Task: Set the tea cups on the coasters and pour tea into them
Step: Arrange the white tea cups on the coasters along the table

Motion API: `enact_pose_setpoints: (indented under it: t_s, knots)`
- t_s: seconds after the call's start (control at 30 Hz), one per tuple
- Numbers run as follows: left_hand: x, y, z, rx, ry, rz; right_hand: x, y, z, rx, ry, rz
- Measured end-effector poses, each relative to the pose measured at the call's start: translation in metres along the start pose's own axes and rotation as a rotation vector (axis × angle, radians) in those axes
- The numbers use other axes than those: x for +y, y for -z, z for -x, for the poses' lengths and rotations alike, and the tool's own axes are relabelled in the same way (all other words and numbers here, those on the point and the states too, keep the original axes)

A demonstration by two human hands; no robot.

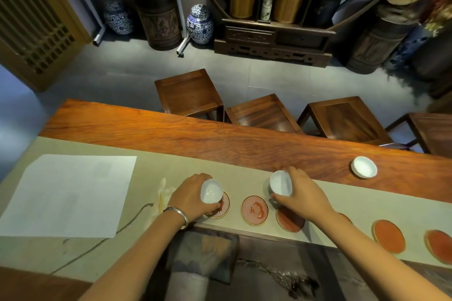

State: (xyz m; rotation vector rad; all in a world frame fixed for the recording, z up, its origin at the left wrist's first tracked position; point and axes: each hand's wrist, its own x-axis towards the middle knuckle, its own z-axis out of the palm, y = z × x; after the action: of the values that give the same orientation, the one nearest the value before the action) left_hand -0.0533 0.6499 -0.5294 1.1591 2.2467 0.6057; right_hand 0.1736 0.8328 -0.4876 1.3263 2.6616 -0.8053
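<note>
White tea cups sit in both hands over a row of red coasters (254, 209) on the desk (220, 139). Left hand (193, 197) fingers curl around one cup (211, 191); right hand (302, 194) fingers pinch another (281, 183). A third cup (364, 167) rests at two o'clock.

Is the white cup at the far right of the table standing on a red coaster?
No. That white cup sits on the bare wooden table, apart from the row of red coasters on the cloth runner.
</note>
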Motion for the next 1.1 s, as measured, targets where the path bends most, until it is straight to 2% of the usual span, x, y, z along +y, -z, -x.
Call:
enact_pose_setpoints:
  t_s: [0.47, 0.67, 0.83, 1.1]
  knots:
    - [0.012, -0.009, 0.013, 0.010, 0.003, 0.045, -0.015, -0.022, 0.019, -0.063, 0.026, 0.008]
    - [0.010, -0.010, 0.012, -0.022, 0.000, 0.030, -0.025, -0.027, 0.023, -0.092, 0.036, -0.003]
    - [0.008, -0.009, 0.017, 0.002, 0.066, 0.076, -0.033, -0.033, 0.025, -0.118, 0.044, 0.025]
    - [-0.006, -0.001, 0.022, -0.018, 0.047, 0.067, -0.039, -0.046, 0.025, -0.112, 0.071, 0.074]
